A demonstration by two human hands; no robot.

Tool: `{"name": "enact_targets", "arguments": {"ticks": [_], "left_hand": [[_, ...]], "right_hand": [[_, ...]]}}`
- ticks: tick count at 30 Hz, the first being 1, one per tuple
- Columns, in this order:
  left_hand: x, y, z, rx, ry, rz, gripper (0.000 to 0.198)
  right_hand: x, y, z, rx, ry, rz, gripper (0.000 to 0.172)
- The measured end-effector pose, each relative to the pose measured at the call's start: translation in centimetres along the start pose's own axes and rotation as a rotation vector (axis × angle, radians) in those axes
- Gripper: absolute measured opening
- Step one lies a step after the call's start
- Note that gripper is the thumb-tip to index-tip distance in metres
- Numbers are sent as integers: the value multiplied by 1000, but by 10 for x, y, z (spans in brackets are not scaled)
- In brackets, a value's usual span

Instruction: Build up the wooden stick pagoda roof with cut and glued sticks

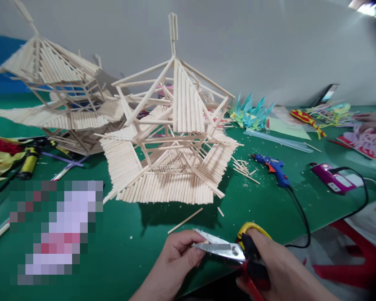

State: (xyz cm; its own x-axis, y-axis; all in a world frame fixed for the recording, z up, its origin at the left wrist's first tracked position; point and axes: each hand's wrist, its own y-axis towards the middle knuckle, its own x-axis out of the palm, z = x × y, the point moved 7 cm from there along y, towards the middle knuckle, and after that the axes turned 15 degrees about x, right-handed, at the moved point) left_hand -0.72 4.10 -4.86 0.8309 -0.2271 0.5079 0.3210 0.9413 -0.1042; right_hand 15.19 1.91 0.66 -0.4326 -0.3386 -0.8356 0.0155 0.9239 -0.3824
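My right hand [278,263] grips a pair of scissors [221,248] with yellow, black and red handles. Its blades are parted and point left at my left hand [178,257]. The thumb and fingers of that hand are pinched together by the blade tips, on a thin wooden stick [206,242]; only a small bit of it shows between the blades. Beyond both hands stands a pagoda model [166,188] built of wooden sticks. One panel of its top roof is covered with sticks, while other top panels are open frames. A loose stick [185,220] lies in front of the model.
A blue glue gun [274,167] lies at right, its cord running to the table's front edge. Near it are short stick pieces [246,169] and a purple box [334,177]. Another stick pagoda [65,79] stands at left. Another person's hand [371,121] is at far right.
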Motion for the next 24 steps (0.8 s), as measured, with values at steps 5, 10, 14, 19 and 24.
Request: {"name": "enact_targets", "arguments": {"ticks": [5, 10, 14, 19, 24], "left_hand": [[0, 1, 11, 158, 137, -4, 10], [3, -1, 19, 222, 202, 48, 9], [3, -5, 18, 211, 222, 106, 8], [5, -8, 15, 184, 173, 164, 7], [6, -9, 22, 233, 244, 182, 5]], "right_hand": [[0, -2, 1, -21, -6, 31, 19], [1, -3, 1, -35, 26, 68, 28], [-2, -3, -1, -75, -6, 146, 29], [-3, -5, -3, -122, -85, 258, 32], [5, 0, 4, -109, -140, 203, 27]]}}
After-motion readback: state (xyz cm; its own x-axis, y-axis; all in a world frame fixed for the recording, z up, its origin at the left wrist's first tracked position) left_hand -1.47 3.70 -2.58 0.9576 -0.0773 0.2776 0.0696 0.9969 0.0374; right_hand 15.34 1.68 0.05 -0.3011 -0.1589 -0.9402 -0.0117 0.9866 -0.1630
